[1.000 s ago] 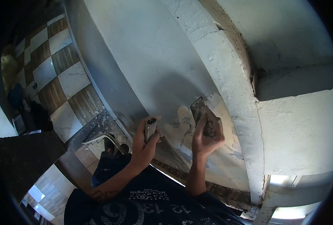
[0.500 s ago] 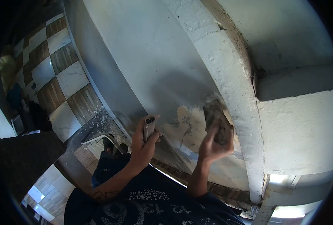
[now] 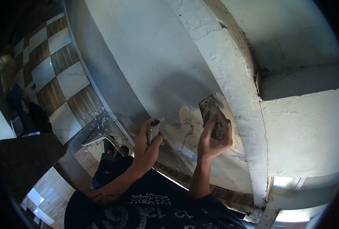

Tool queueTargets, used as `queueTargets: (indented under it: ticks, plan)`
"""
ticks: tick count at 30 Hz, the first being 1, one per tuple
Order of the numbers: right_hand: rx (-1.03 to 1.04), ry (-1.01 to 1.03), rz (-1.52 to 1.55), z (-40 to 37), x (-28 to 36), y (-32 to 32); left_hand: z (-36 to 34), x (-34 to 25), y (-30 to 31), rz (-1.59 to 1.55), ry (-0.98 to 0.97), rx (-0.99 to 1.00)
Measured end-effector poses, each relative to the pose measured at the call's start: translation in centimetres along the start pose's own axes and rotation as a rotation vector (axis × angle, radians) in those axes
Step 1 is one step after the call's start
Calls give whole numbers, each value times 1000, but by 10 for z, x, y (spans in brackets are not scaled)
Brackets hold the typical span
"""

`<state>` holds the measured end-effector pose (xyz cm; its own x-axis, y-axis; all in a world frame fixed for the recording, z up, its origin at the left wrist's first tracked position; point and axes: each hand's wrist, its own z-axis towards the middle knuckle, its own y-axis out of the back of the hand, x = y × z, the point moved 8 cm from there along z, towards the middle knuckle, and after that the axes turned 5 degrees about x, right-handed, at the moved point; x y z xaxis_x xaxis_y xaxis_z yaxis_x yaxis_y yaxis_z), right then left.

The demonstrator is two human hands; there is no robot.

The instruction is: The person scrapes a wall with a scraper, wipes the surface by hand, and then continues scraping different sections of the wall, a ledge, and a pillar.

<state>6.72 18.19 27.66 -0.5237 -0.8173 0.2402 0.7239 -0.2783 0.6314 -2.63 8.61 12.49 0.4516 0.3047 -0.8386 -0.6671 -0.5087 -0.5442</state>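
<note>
My right hand (image 3: 212, 141) grips a flat, dark rectangular scraper (image 3: 207, 110) spotted with pale residue. It lies against or just over the wall's patchy area; contact is hard to tell. Around it, the wall (image 3: 169, 49) has peeled paint, with a tan bare patch (image 3: 186, 114) left of the scraper. In my left hand (image 3: 145, 149) is a short grey hollow tube (image 3: 153, 131), its open oval end pointing up, with the fingers wrapped round it. That hand stays apart from the scraper, beside the wall's darker lower band (image 3: 112, 76).
A raised white ledge (image 3: 230, 72) with chipped edges runs along the right. Checkered floor tiles (image 3: 62, 61) lie at left, with paint chips (image 3: 104, 122) near my feet. A bent white metal bar (image 3: 100, 139) is by my shoe. Dark items (image 3: 35, 118) stand further left.
My right hand has moved slightly left with the scraper, away from the ledge, and its motion blur is gone. My left hand still holds the tube in nearly the same place.
</note>
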Motion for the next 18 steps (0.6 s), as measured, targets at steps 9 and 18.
queueTargets:
  ticks: [9, 18]
  plan:
    - [85, -34, 79, 4, -3, -34, -2, 1, 0, 25, -13, -10]
    - [-85, -116, 117, -6, -8, -1, -1, 3, 16, 6, -11, -87]
